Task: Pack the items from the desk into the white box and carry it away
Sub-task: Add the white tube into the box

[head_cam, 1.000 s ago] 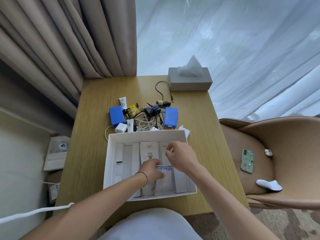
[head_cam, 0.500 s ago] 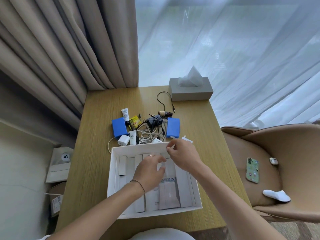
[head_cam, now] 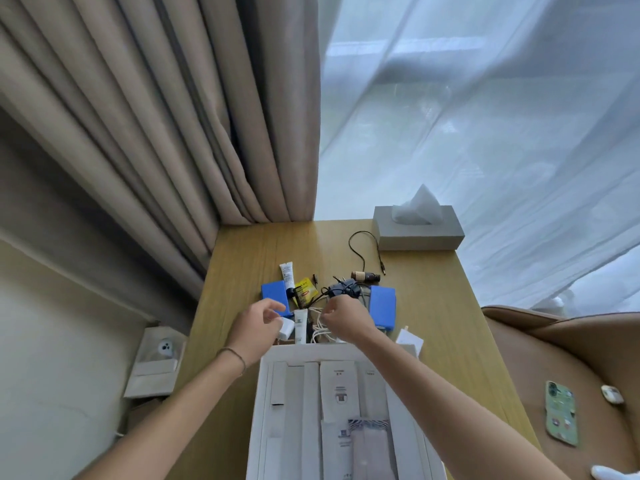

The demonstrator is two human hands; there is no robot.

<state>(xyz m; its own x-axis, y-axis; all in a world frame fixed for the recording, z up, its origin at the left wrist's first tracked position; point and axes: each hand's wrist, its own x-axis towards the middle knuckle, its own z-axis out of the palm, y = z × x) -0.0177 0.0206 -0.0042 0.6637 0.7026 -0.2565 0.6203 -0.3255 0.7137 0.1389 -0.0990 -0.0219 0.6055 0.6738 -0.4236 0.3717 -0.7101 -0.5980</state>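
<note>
The open white box (head_cam: 264,382) sits at the desk's near edge and holds several slim white packets. Beyond its far rim lies a heap: two blue boxes (head_cam: 273,295) (head_cam: 383,306), a white tube (head_cam: 287,273), a yellow packet (head_cam: 307,287), a dark cable bundle (head_cam: 343,289), a brown bottle (head_cam: 365,276) and tangled white cables (head_cam: 319,335). My left hand (head_cam: 256,329) curls its fingers round a white charger (head_cam: 286,328). Over the white cables, my right hand (head_cam: 348,318) has its fingers curled down into the tangle.
A grey tissue box (head_cam: 419,230) and a loose black cable (head_cam: 363,247) lie at the desk's far end. A white slip (head_cam: 409,339) rests by the box's right corner. The tan chair (head_cam: 540,358) on the right carries a phone (head_cam: 561,417). Curtains hang behind.
Both hands have left the inside of the white box and reached forward over its far rim to the heap. The view has tipped upward.
</note>
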